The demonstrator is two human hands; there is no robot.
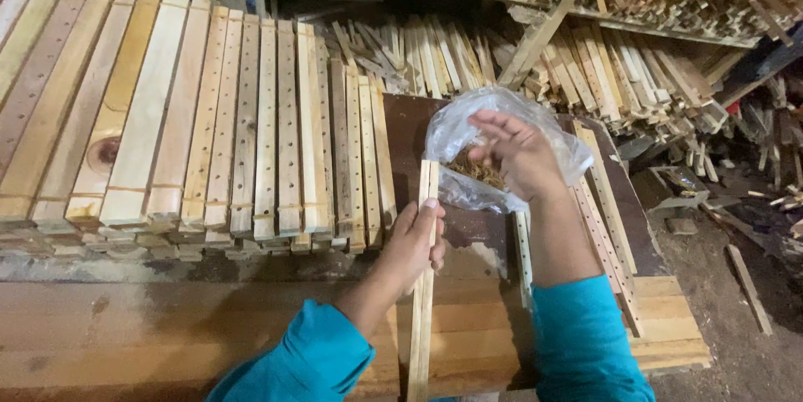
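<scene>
Beside the clear bag point(468, 126), left hand point(416, 243) grips a pale, seemingly drilled slat point(422, 318).

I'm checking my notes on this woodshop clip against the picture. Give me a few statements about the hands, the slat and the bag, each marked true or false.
1. The left hand grips a long thin wooden slat. True.
2. The right hand rests flat on the workbench. False: it reaches into the mouth of a clear plastic bag.
3. The bag holds small brownish pieces. True, though what they are is too small to tell.
4. The stacked slats at the left have no holes. False: several show rows of small holes.
5. Both sleeves are red. False: they are teal.
</scene>
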